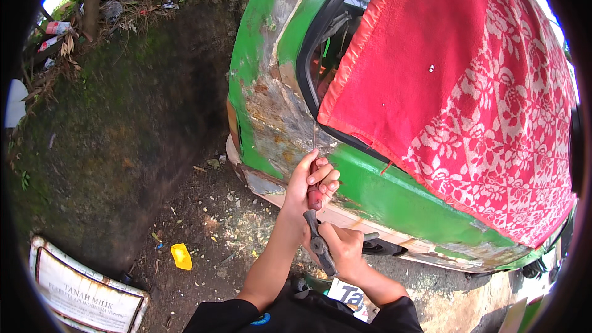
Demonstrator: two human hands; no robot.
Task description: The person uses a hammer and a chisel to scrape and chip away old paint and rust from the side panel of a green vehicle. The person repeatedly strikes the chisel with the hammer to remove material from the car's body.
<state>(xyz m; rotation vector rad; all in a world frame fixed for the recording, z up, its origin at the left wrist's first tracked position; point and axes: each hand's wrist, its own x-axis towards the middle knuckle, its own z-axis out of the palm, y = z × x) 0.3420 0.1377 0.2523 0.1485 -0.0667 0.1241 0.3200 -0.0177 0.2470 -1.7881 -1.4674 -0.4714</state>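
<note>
My left hand (300, 180) is closed around the red handle of a screwdriver (314, 199). Its thin metal shaft points away from me, with the tip at the body of a green vehicle (394, 188), just below the window corner. In my right hand (346, 250) is a hammer (320, 248), gripped close to its head; the handle's end sticks out to the right of my fist. The dark hammer head is at the butt of the screwdriver handle; whether they touch I cannot tell. Around the tip the bodywork is a scraped, rusty grey-brown patch (269, 108).
A red cloth with white flowers (468, 98) drapes over the vehicle's window (330, 43). To the left rises a dark mossy wall (123, 135). On the littered ground lies a yellow plastic piece (181, 257). A white framed sign (86, 290) is at lower left.
</note>
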